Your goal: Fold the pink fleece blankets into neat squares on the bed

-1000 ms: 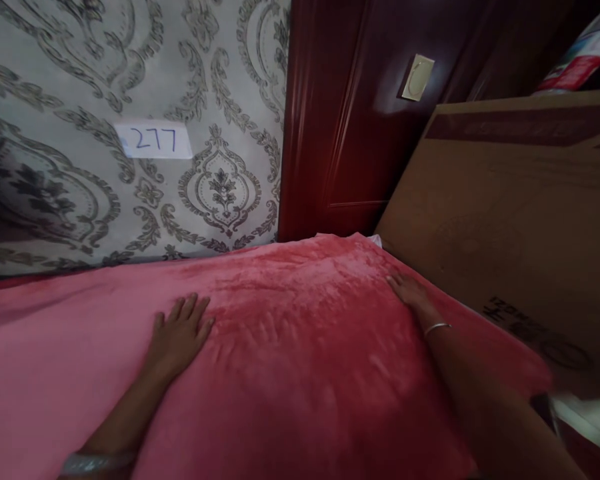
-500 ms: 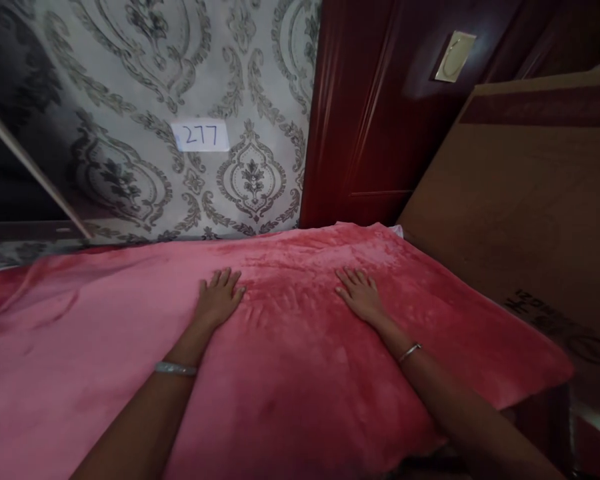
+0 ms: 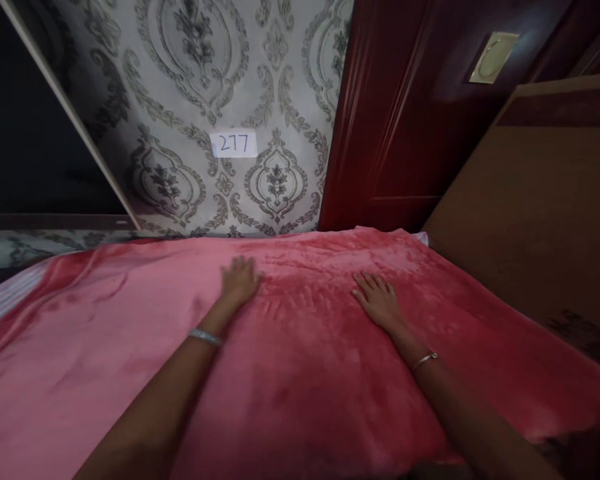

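A plush pink-red blanket [image 3: 300, 373] is spread wide across a bed in front of me. My left hand [image 3: 240, 281] lies palm down on it near the far edge, fingers stretched flat and slightly blurred. My right hand [image 3: 379, 300] rests flat on the blanket further right, fingers spread and pointing toward the wall. Both wrists wear a thin silver bangle. Neither hand holds anything.
A patterned grey wallpaper wall [image 3: 195, 100] with a paper label reading 277 [image 3: 234, 144] stands behind the bed. A dark red wooden door [image 3: 405, 120] is at the back right. A large cardboard box [image 3: 540, 213] leans against the bed's right side. Striped sheet [image 3: 5, 300] shows at left.
My right hand slid left from the blanket's right edge toward the middle. My left hand moved further up the blanket. The view turned left, showing more of the dark area at left.
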Motion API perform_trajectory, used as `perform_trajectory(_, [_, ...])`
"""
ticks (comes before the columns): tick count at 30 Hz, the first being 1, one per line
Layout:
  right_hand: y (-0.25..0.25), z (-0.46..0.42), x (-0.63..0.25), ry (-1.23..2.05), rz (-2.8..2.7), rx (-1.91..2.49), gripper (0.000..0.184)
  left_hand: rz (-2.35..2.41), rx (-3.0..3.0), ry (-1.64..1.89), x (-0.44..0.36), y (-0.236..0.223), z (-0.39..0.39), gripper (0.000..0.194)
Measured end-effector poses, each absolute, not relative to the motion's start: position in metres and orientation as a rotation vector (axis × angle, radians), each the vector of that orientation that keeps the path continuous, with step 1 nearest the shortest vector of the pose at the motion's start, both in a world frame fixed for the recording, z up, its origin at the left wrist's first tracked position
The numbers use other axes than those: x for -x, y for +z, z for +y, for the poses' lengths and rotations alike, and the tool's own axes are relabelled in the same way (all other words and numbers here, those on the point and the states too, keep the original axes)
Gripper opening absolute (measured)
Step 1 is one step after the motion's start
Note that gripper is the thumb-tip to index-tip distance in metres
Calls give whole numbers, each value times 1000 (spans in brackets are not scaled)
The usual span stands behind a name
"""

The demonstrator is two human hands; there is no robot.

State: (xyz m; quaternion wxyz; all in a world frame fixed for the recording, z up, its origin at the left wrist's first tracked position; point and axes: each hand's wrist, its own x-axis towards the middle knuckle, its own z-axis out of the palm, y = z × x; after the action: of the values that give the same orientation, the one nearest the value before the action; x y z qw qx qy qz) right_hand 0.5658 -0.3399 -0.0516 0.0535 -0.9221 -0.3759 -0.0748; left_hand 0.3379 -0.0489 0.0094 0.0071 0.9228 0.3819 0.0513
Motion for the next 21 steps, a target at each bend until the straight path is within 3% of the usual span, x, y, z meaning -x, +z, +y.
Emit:
perform_trajectory(3, [-56,-341,-569,-271,-1151,2792,57,621,-2984,95,-389,6,-91,64])
perform_trajectory(7, [-60,-341,-572,-326,-1193,2755,57,377,-3007,78,-439,-12,-122,62])
perform_trajectory(13, [-59,-341,-572,-284,-1174,2761,58,773,-3014,71,-419,-17,-73,63])
perform_trajectory(16, [-59,-340,-571,-289,-1172,2759,57,1100,-2933,20,-367,-8,-24,63])
perform_trajectory(21, [-57,-339,-569,-277,-1152,2758,57,1416,-2850,290,-268,13,24,53])
